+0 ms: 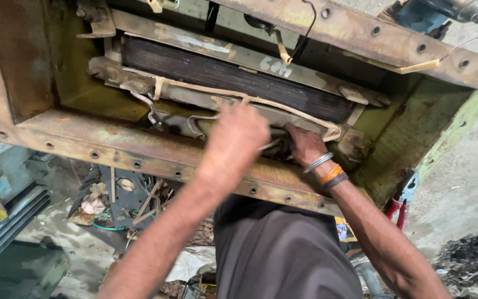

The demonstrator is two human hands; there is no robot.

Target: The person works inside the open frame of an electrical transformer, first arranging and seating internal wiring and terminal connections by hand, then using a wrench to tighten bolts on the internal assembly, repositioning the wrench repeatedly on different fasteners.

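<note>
Both of your hands reach over the near flange of a rusty steel tank [139, 152], a box-shaped shell with a row of bolt holes along its rim. Your left hand [238, 135] lies knuckles-up over the lower clamp bar [172, 119] of the laminated core [222, 75], the dark ribbed block that sits inside the tank. Its fingers curl down out of sight, so you cannot tell whether its grip is pressed together or slack, though it lies right over a pale cloth tape [283, 105] and a loop of thin grey wire [195, 124] that run along the bar. Your right hand [302, 145], with a metal bangle [317, 162] and coloured threads at the wrist, is tucked low just beside the left, its fingers buried behind the flange near the tape's end; its grip is hidden too. The core stands lengthwise in the tank, tilted across the view. Red-handled pliers [399, 207] hang outside the tank's right wall. Scrap and wire litter the floor [455, 194] below.
</note>
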